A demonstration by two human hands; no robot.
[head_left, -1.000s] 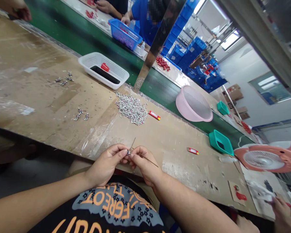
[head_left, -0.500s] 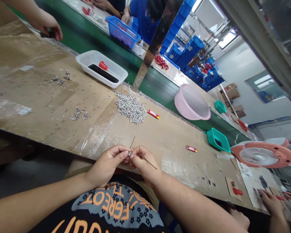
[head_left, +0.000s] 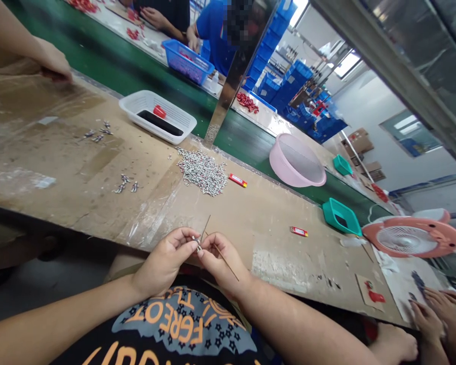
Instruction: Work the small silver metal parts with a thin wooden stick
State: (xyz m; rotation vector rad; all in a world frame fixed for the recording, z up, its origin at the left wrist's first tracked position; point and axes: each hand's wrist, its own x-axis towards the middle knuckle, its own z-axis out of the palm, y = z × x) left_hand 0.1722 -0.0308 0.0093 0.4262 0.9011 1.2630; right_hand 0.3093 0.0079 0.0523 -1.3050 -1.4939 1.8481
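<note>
Near the table's front edge, my left hand point(head_left: 169, 259) pinches a small silvery piece point(head_left: 197, 243) between thumb and fingertips. My right hand point(head_left: 221, 259) is closed beside it, its fingertips at the same piece. A thin brown stick point(head_left: 227, 263) runs across my right fingers, and another thin dark stick point(head_left: 205, 227) points up from between the hands. Beyond them lies a heap of small whitish pieces point(head_left: 203, 173), with a red and yellow packet point(head_left: 237, 180) at its right. A few loose dark and silvery pieces point(head_left: 124, 184) lie to the left.
A white basket point(head_left: 192, 124) stands behind the heap, by a metal post point(head_left: 222, 111). Pink point(head_left: 298, 161) and green point(head_left: 340, 215) baskets are farther right, with a pink fan point(head_left: 414, 235). Another person's hand point(head_left: 55, 61) is at the upper left; more hands are at the lower right.
My fingertips have shifted slightly on the small piece, and the stick across my right hand is tilted more steeply. The person's hand at the upper left has moved left and down.
</note>
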